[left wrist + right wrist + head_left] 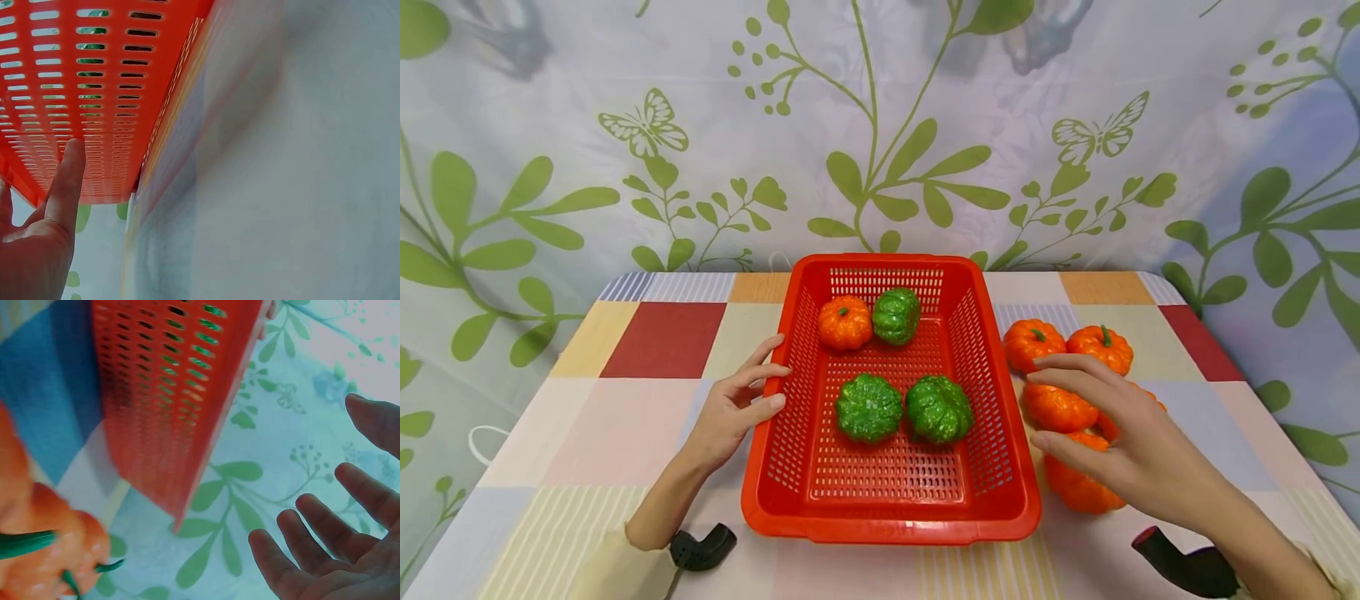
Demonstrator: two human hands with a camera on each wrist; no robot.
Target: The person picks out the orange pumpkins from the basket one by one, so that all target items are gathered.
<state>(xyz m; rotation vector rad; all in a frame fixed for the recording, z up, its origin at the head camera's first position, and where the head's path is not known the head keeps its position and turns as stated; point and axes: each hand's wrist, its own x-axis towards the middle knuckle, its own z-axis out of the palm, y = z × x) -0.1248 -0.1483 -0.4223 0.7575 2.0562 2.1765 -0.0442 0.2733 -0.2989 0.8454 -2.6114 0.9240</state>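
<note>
A red plastic basket (887, 483) with slotted walls stands mid-table, holding an orange pumpkin (845, 323) and three green pumpkins, one of them a green pumpkin (939, 410) at the right. My left hand (730, 417) touches the basket's left rim with its fingers; in the left wrist view a finger lies along the slotted wall. Over several orange pumpkins (1061, 408) to the basket's right hovers my right hand (1142, 442), fingers extended and slightly bent, nothing held. The right wrist view shows its fingers spread and apart from the basket.
A checked cloth (647, 433) covers the table. Behind it hangs a curtain (880, 125) printed with green leaves and butterflies. A black curved strap end (703, 547) shows by the left wrist, and another black piece (1187, 562) by the right wrist.
</note>
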